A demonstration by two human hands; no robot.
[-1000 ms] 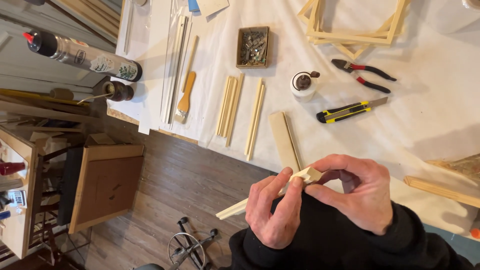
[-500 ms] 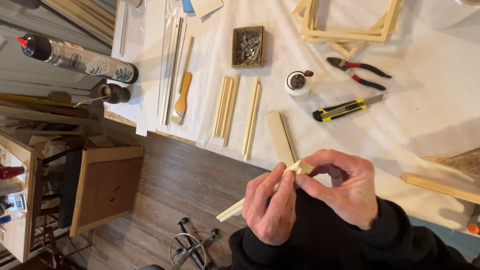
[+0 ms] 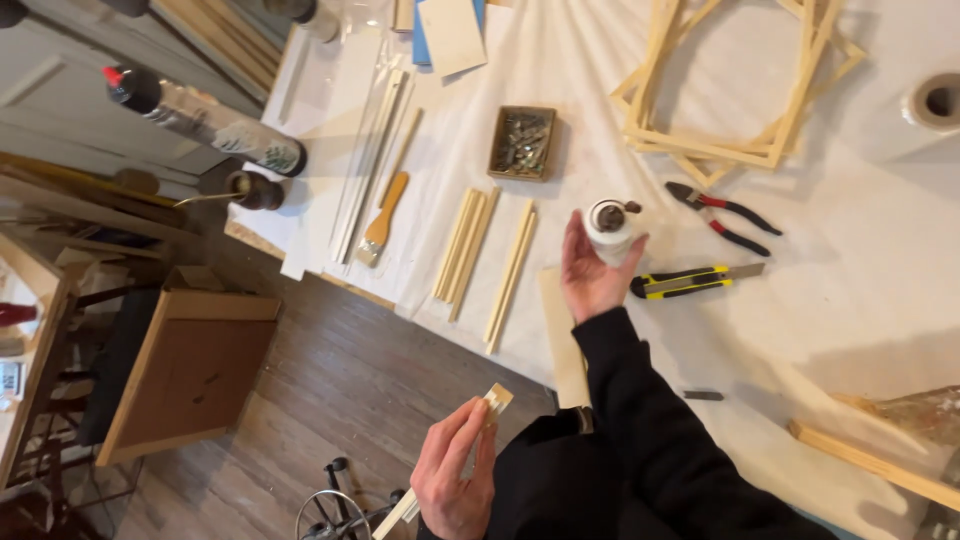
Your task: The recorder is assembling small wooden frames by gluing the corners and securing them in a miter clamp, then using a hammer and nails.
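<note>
Left hand (image 3: pixel 455 480): bottom centre of the frame, out over the wooden floor, fingers pinching a thin wooden strip (image 3: pixel 470 440) about midway along. The strip's squared end pokes up past your fingertips and the other end runs down toward the bottom edge.

Right hand (image 3: pixel 592 275): middle of the frame over the desk (image 3: pixel 850 300), palm turned up, fingers wrapped round the side of a small white jar (image 3: pixel 610 225). Can't tell if the jar is lifted or just being touched where it sits.

Strip handling: looks light and stiff but skinny, so I'd guess it snaps if you bend it. The mid-length pinch seems right; holding near the end would let it wobble.

Jar handling: small, smooth and probably a bit slick, with dark gunk around the open top. Looks like it could spill if tipped, so gripping round the body and keeping it upright looks like the safe hold.

Just right of the jar: a yellow and black utility knife (image 3: pixel 695 281), with red-handled pliers (image 3: pixel 722 215) above it.

Left of the jar: loose wooden slats (image 3: pixel 485 255), a little box of metal bits (image 3: pixel 521 142) and a brush (image 3: pixel 380 220).

Upper right: stacked wooden frames (image 3: pixel 735 85).
</note>
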